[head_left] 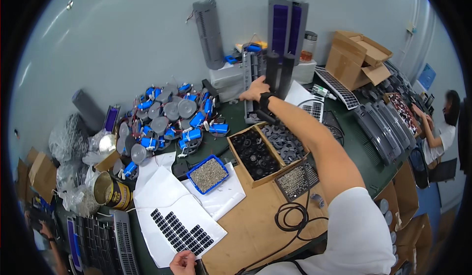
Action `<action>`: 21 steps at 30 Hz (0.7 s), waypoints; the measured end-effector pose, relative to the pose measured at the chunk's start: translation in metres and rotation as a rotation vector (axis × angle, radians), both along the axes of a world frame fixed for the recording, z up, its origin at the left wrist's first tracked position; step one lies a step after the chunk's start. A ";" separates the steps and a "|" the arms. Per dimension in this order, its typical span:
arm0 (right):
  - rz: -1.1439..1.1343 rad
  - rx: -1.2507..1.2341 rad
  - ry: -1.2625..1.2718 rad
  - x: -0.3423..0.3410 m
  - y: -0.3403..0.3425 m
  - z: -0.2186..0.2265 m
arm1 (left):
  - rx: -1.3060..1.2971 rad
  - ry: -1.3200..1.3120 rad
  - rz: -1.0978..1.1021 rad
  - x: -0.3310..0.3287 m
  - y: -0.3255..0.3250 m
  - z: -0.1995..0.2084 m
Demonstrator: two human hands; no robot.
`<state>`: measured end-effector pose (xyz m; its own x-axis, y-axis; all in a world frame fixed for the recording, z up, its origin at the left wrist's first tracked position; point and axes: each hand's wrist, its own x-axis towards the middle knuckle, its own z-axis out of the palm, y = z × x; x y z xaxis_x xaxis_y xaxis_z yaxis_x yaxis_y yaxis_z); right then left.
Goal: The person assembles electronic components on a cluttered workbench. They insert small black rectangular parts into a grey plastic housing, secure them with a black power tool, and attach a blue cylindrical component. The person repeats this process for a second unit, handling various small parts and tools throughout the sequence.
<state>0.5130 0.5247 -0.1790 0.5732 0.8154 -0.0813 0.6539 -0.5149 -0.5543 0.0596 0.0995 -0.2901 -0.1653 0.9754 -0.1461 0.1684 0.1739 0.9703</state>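
My right arm stretches to the back of the bench. There my right hand lies across a tall grey slotted housing, thumb at its left edge and fingers round the other side. Beside it stand dark grey posts and a tall grey housing with purple panels. At the lower edge, my left hand has its fingers pinched together; what they hold, if anything, is hidden. It is at the corner of a white sheet bearing rows of small black pieces.
A divided wooden box holds black and grey parts. Near it are a blue tray of small metal parts, a black tray and a coiled black cable. Blue battery packs with grey discs pile up left. Another person sits far right.
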 end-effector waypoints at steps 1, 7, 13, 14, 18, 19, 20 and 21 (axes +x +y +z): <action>0.010 0.049 0.009 -0.002 -0.006 0.003 | -0.006 -0.003 -0.003 0.000 -0.001 0.000; 0.081 0.388 0.061 0.015 -0.006 -0.014 | -0.079 -0.016 0.029 0.002 0.001 0.001; 0.193 0.711 -0.159 0.021 0.008 -0.030 | -0.093 -0.020 0.044 0.008 0.007 0.008; 0.250 0.714 -0.152 0.014 0.003 -0.025 | -0.095 -0.026 0.053 0.007 0.006 0.008; 0.239 0.593 -0.045 0.016 0.018 -0.025 | -0.100 -0.036 0.067 0.008 0.004 0.011; 0.241 0.586 -0.016 0.022 0.022 -0.026 | -0.095 -0.040 0.063 0.008 0.005 0.010; 0.243 0.578 0.014 0.027 0.026 -0.029 | -0.091 -0.045 0.060 0.008 0.006 0.010; 0.258 0.587 -0.013 0.030 0.029 -0.033 | -0.088 -0.041 0.056 0.008 0.006 0.011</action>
<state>0.5435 0.5542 -0.2116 0.3507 0.8337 0.4265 0.7251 0.0465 -0.6871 0.0672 0.1057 -0.2792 -0.2109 0.9478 -0.2390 0.1163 0.2671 0.9566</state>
